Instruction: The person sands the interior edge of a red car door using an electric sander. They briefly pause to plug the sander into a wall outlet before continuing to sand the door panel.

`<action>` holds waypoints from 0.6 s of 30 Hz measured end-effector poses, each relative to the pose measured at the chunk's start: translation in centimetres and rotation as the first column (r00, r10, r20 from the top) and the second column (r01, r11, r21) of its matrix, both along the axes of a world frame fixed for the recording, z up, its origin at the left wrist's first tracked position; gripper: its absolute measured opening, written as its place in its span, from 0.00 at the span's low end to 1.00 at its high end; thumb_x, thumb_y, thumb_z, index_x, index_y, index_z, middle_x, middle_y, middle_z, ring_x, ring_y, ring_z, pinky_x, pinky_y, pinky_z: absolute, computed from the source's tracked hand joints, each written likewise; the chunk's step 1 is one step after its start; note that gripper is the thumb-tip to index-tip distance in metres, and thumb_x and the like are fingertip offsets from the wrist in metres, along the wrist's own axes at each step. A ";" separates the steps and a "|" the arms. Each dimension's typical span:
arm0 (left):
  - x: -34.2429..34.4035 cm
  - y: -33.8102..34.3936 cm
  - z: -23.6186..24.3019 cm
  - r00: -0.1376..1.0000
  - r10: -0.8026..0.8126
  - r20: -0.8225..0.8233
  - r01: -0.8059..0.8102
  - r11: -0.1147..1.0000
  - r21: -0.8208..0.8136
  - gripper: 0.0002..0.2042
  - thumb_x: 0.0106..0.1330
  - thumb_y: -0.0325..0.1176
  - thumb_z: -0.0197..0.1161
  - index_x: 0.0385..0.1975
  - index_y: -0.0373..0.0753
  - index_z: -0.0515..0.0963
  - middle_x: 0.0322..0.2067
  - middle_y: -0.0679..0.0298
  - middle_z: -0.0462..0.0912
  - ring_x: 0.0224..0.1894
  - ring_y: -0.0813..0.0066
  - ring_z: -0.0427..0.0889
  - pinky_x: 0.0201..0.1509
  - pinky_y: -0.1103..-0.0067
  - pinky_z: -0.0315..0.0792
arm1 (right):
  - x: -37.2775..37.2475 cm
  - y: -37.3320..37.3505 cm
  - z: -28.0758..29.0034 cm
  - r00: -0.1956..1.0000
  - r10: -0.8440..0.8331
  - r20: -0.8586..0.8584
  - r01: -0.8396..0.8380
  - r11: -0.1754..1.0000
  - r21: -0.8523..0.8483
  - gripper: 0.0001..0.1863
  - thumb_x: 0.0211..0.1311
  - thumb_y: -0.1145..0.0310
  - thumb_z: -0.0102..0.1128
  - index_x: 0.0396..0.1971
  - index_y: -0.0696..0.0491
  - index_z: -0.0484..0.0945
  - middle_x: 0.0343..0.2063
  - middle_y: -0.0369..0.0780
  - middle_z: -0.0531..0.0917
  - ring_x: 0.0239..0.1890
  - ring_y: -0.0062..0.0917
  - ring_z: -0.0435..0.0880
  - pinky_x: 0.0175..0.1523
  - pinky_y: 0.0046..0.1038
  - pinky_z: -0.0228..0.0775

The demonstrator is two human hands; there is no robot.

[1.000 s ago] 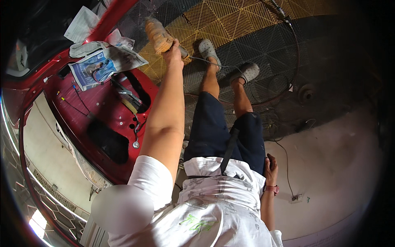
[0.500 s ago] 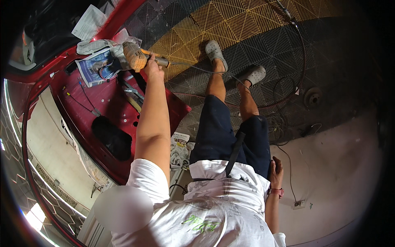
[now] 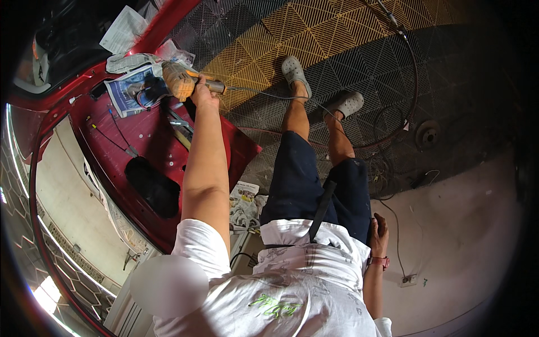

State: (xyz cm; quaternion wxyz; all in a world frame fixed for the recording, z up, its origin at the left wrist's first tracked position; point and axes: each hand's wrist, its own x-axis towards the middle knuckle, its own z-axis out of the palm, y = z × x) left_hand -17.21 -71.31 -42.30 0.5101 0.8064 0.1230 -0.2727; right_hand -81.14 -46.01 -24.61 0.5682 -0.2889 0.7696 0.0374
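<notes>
My left arm is stretched out over a bare red car door [image 3: 126,137]. At its end my left hand [image 3: 204,95] is closed around the grey handle of an orange corded power tool [image 3: 178,82], and a grey cord trails from the handle's end. The tool's bulky orange body is over the door's far part, beside a newspaper sheet [image 3: 124,95]; its front end is hard to make out. My right hand [image 3: 379,233], below it a red wristwatch [image 3: 379,262], hangs by my right thigh with fingers loosely apart and nothing visible in it.
More papers [image 3: 123,29] lie along the red car frame. Crumpled newspaper [image 3: 245,213] lies left of my shorts. A hose [image 3: 414,78] curves over the floor tiles [image 3: 314,25]. A round metal disc [image 3: 426,135] and loose cables [image 3: 383,174] are at the right.
My left hand has moved slightly left and nearer with the power tool, over the door. My right hand has hardly moved.
</notes>
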 end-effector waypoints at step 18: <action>-1.6 -2.1 1.8 0.988 -0.080 0.134 0.080 0.997 0.004 0.19 0.66 0.36 0.71 0.55 0.42 0.76 0.45 0.69 0.81 0.42 0.74 0.80 0.36 0.77 0.69 | -0.3 0.6 -0.5 1.000 0.015 -0.006 -0.015 1.000 -0.007 0.23 0.75 0.53 0.53 0.57 0.56 0.77 0.53 0.48 0.83 0.56 0.38 0.81 0.61 0.34 0.70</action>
